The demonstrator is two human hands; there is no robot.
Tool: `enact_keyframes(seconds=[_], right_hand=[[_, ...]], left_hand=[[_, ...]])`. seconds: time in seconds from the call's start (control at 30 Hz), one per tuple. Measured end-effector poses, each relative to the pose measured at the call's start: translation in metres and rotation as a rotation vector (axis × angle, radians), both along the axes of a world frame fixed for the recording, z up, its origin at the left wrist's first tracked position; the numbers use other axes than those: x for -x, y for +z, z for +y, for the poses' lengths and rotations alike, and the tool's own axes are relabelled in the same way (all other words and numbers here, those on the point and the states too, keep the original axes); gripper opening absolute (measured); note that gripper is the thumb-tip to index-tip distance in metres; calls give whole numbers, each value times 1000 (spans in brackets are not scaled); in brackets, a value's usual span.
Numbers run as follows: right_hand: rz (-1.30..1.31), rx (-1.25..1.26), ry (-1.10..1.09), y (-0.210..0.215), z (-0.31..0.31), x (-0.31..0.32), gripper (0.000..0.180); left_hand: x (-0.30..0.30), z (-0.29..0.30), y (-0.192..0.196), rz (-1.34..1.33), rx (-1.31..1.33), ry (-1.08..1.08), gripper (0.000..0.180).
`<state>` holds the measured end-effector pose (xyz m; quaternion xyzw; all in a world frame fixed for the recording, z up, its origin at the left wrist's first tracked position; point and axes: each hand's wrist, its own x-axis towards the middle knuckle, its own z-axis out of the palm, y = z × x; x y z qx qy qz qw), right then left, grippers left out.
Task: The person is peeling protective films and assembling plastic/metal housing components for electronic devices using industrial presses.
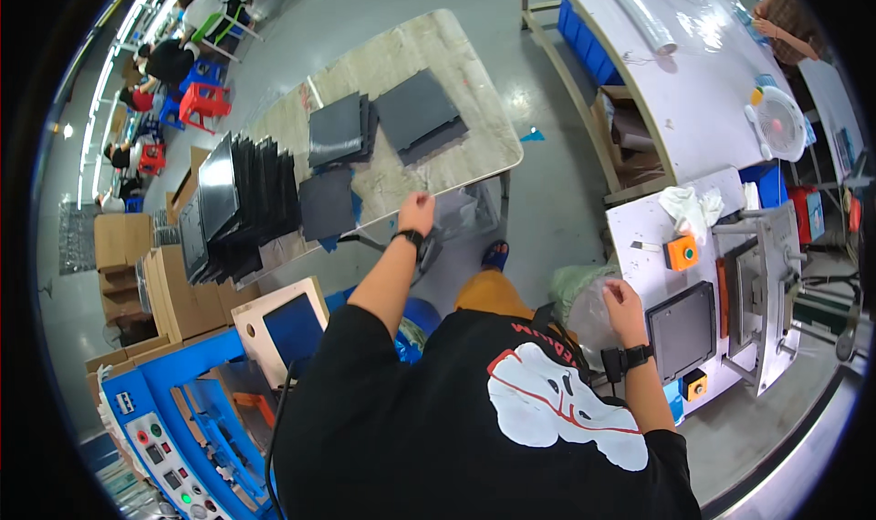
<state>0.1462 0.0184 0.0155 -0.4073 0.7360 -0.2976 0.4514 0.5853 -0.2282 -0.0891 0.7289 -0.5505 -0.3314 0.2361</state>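
Note:
My left hand (417, 213) is at the near edge of the wood-patterned table (429, 41), its fingers curled together and no object showing in them. My right hand (624, 306) hangs beside the white bench, thumb and fingers pinched; whether anything thin is in them I cannot make out. Just behind it is a clear plastic bag (591, 317). Closest to my left hand on the table lies a dark square panel (326, 205). Flat dark panels (415, 109) and a smaller stack (336, 132) rest farther back. On the bench, a black rectangular frame (683, 331) lies right of my right hand.
A tall row of dark panels (246, 196) fills the table's left end. Cardboard boxes (182, 278) and a blue machine (151, 383) stand at left. The right bench (630, 237) carries orange button boxes (681, 253), a white cloth (691, 212) and a metal fixture (776, 287). A fan (777, 123) stands beyond.

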Motion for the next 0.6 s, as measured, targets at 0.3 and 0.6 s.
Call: enact_keyframes(seconds=[0.3,0.6], right_hand=[[175,-266,-135,-84,75,-18,28],[-116,-503,-414,-102,187,-9,15]], left_hand=[[-39,-55,-1,-65,-2,68,26],[-112,-5,38,-554,97,294,63]])
